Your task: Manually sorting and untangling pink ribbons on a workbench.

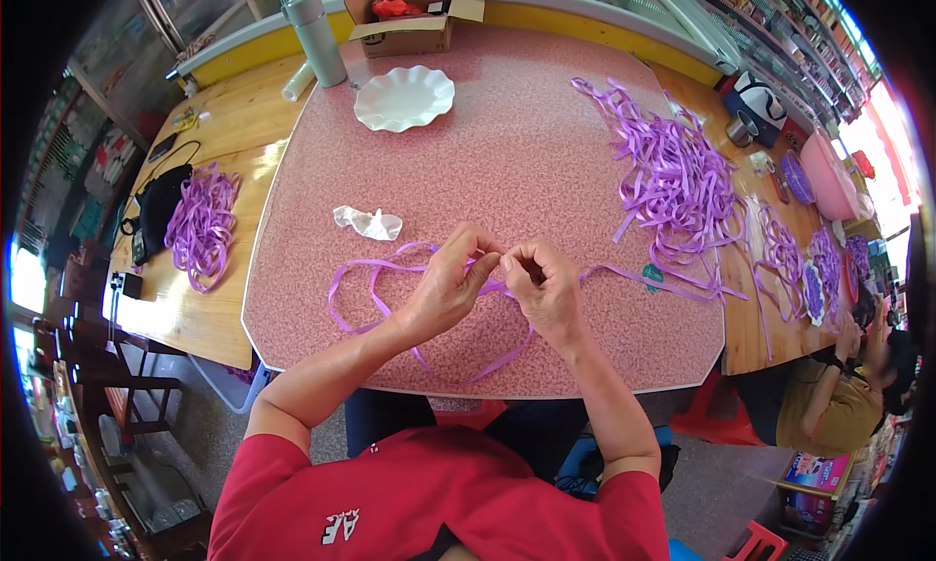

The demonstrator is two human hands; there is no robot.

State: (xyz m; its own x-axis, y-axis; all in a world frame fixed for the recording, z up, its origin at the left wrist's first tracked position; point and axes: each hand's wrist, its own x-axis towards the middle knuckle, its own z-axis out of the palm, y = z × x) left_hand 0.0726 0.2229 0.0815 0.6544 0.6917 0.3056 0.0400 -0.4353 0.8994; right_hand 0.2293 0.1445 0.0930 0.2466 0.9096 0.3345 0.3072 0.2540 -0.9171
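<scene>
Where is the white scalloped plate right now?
In the head view, the white scalloped plate sits at the far side of the pink table, left of centre, between the grey flask and the cardboard box.

Glossy satin purple ribbon [375, 269] lies on a smooth, speckled pink tabletop [517, 161].

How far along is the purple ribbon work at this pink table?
Done: finished purple ribbon pieces apparently lie at the right edge. In hand: the left hand and right hand pinch one long purple ribbon strip together. Left: a large heap of loose purple ribbon strips and a smaller bundle.
</scene>
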